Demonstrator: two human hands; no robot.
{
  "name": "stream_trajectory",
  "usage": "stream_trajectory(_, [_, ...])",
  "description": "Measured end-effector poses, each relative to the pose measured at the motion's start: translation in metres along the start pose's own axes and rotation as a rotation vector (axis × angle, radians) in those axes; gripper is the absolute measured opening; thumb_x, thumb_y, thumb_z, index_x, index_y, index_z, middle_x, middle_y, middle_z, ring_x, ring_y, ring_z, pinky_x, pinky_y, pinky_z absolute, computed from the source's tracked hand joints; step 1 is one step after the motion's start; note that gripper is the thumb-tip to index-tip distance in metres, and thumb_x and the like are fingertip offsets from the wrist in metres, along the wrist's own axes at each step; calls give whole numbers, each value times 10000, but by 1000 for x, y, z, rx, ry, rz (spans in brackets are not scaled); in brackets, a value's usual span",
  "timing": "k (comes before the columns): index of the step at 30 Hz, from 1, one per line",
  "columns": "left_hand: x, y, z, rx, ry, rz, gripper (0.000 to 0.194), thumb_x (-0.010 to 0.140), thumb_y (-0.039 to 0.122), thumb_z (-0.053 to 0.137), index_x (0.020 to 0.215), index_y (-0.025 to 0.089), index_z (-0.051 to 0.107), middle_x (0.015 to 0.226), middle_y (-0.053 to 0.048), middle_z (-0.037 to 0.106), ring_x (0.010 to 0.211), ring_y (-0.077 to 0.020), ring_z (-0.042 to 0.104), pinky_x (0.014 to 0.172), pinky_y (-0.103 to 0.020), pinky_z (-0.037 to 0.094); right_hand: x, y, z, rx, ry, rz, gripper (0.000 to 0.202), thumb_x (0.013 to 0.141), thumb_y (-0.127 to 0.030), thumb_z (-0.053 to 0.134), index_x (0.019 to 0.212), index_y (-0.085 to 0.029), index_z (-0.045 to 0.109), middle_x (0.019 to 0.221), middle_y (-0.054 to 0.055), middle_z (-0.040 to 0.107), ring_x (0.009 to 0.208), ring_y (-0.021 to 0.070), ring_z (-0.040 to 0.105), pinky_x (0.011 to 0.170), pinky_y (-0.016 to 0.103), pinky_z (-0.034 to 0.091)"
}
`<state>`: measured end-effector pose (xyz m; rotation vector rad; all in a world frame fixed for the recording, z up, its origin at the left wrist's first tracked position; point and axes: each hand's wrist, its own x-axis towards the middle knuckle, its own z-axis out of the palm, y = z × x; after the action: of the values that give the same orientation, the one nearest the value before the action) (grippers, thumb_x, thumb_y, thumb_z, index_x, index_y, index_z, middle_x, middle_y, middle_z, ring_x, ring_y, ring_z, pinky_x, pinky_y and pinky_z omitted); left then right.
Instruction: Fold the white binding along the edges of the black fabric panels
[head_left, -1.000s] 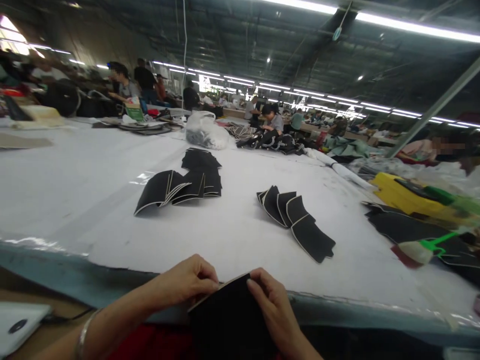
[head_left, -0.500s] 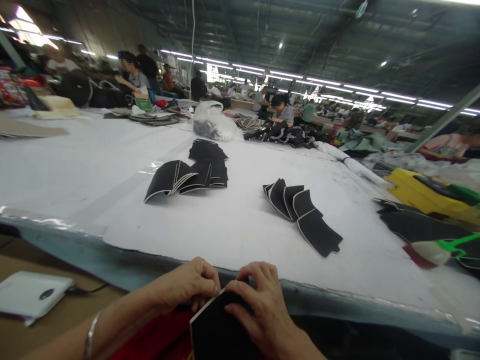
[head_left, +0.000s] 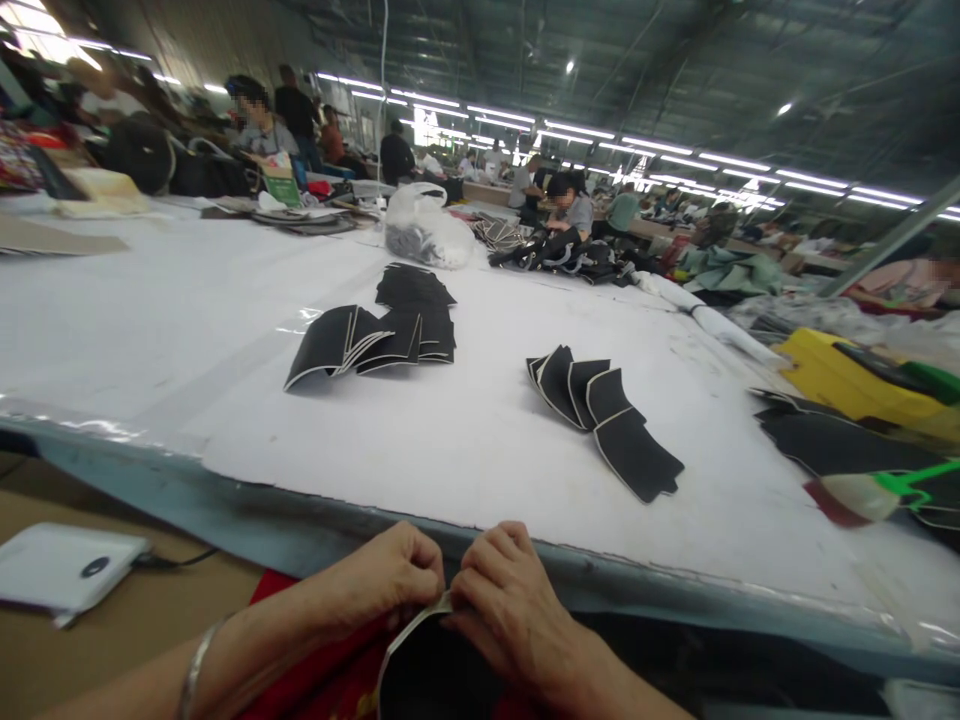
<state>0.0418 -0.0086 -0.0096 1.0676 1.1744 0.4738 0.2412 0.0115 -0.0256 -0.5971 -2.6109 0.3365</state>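
Close to my body, below the table edge, a black sheet piece [head_left: 435,668] with a pale rim curves downward. My right hand [head_left: 506,595] grips its upper edge, fingers bent over the rim. My left hand [head_left: 409,572] is closed in a pinch at the same edge, right beside the right fingertips; what exactly lies between its fingers is hidden. On the white table [head_left: 480,450], one group of similar black pieces [head_left: 319,345] lies at centre left. A fanned row of them [head_left: 637,450] lies to the right.
A white box with a cable [head_left: 71,570] is at lower left. On the right are a yellow container [head_left: 862,380], a brush with a green handle [head_left: 855,498] and more black sheets [head_left: 847,440]. A clear plastic bag [head_left: 427,230] stands farther back. Several people work beyond the table.
The black piece in my hands has bent from a flat panel into a curve, its upper edge now rounded. My right fingers have shifted toward its rim, and both hands are closer together.
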Motion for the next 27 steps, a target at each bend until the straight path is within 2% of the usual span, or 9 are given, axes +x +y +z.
stream_trajectory(6, [-3,7,-9,100,-49,61,97,562,252,499,573,165,539,482,64,362,474,-84,273,461,-230,181,11,3,-13,180,-88,57,136,887,-246,693,934,-214,571,1014,19,555,991,190,474,905,370,357])
stream_trajectory(10, [-1,3,-15,403,84,135,97,604,239,485,580,164,541,535,46,420,543,-104,329,494,-234,204,10,-8,-16,218,-171,57,131,885,-181,664,891,-197,534,1016,33,551,977,195,470,867,355,398])
stream_trajectory(13, [-2,6,-17,601,189,101,93,605,203,457,579,172,541,520,37,457,537,-116,377,495,-235,220,6,-20,-17,250,-76,-54,181,864,-199,671,838,-199,492,964,31,571,929,198,484,829,358,408])
stream_trajectory(15, [-3,11,-17,646,180,113,96,626,192,463,586,173,547,517,39,456,532,-115,376,496,-235,222,7,-26,-20,309,-18,-120,216,872,-224,659,805,-210,454,929,21,584,911,194,499,829,358,416])
stream_trajectory(17, [-3,13,-16,629,129,162,119,695,218,489,602,172,548,532,45,434,543,-111,355,497,-238,208,9,-29,-26,392,-31,-50,192,904,-178,593,814,-218,429,960,23,586,939,188,507,870,350,424])
stream_trajectory(19, [-3,12,-17,547,44,219,206,782,279,504,611,168,534,564,48,405,569,-110,341,511,-238,212,11,-27,-29,451,-70,98,161,922,-112,517,854,-221,421,1020,36,570,988,186,500,908,345,426])
stream_trajectory(21, [-5,8,-19,442,-10,274,293,858,349,488,639,163,546,612,40,435,616,-118,381,558,-229,268,10,-23,-26,458,-75,197,149,940,-98,472,883,-224,416,1042,42,553,996,190,490,925,358,425])
stream_trajectory(24, [-17,0,-22,404,26,307,378,944,424,411,791,163,638,761,2,584,748,-159,502,679,-234,350,4,-16,-13,438,-65,237,130,957,-115,452,900,-225,410,1046,49,546,955,197,493,885,366,437])
stream_trajectory(27, [-33,-8,-19,540,73,261,280,918,417,511,886,184,664,870,-6,647,812,-178,554,703,-241,347,0,-13,-3,404,-62,234,99,967,-130,448,947,-224,420,1044,54,549,936,204,497,859,369,440])
